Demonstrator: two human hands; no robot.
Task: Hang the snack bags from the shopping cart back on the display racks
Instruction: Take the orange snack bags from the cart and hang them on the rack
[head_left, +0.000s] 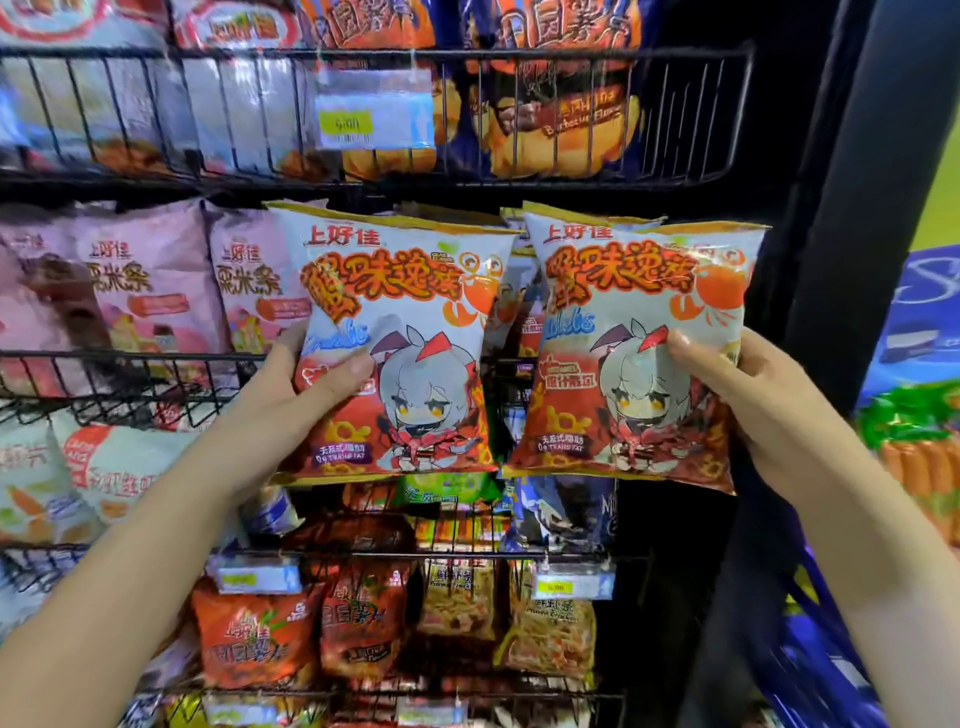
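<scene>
I hold two matching snack bags upright in front of the black wire display rack (737, 104). Both are silver and orange-red, with a cartoon character with grey hair on the front. My left hand (306, 384) grips the left snack bag (395, 312) by its lower left edge, thumb across the front. My right hand (737, 384) grips the right snack bag (639, 322) by its lower right edge. The bags hang side by side at the middle tier, almost touching. More bags of the same kind peek out behind them in the wire basket.
Pink snack bags (150, 291) fill the middle tier at left. Orange and blue chip bags (550, 104) sit in the top basket behind a price tag (374, 109). Lower baskets hold red and yellow bags (358, 618). A dark post (852, 208) edges the rack at right.
</scene>
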